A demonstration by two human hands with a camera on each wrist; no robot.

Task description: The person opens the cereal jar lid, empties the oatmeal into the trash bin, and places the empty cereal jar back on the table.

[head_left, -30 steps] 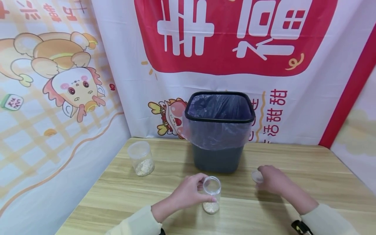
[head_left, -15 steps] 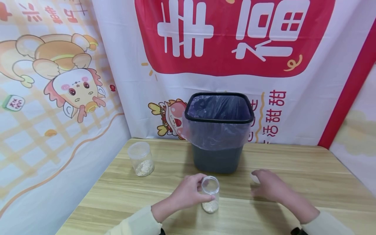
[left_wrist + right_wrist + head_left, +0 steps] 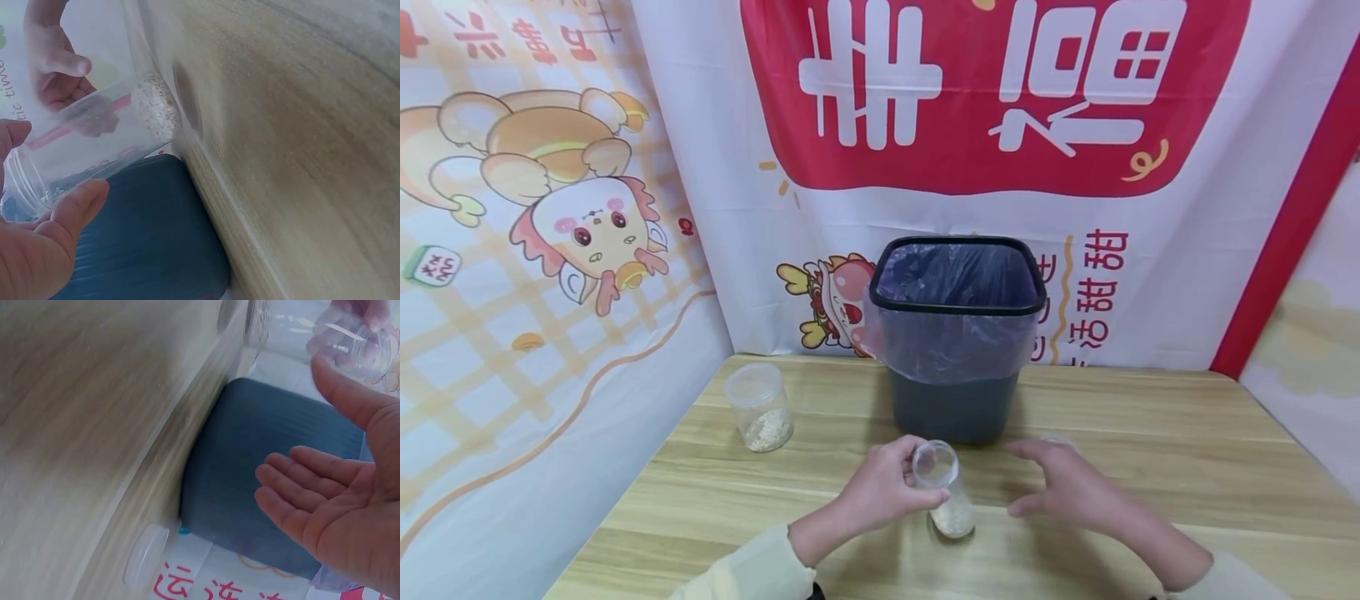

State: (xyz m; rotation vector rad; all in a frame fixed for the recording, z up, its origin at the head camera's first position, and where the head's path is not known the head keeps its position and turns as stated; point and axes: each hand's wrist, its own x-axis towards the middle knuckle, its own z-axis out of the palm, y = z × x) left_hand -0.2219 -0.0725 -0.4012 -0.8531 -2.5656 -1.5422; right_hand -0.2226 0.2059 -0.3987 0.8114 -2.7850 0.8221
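My left hand (image 3: 891, 487) grips a clear, lidless jar (image 3: 957, 510) near its mouth, with the thumb on one side and fingers on the other. Pale grains or flakes (image 3: 154, 106) cover the jar's bottom. The jar tilts, its base swung to the right and, in the left wrist view, held off the tabletop. To the right of it, my right hand (image 3: 1067, 487) holds nothing, its thumb and fingers spread apart towards the jar without touching it. A translucent round lid (image 3: 147, 553) lies on the table behind the right hand, mostly hidden in the head view.
A bin (image 3: 955, 408) with a black rim and a plastic liner stands behind the hands at the back of the wooden table (image 3: 1187, 450). Back left stands a wider clear container (image 3: 760, 408) with similar pale contents. Printed cloth (image 3: 700, 167) hangs around the table.
My right hand has let go of the lid and moved left towards the jar. The jar, upright before, has tilted in my left hand, its base swinging right.
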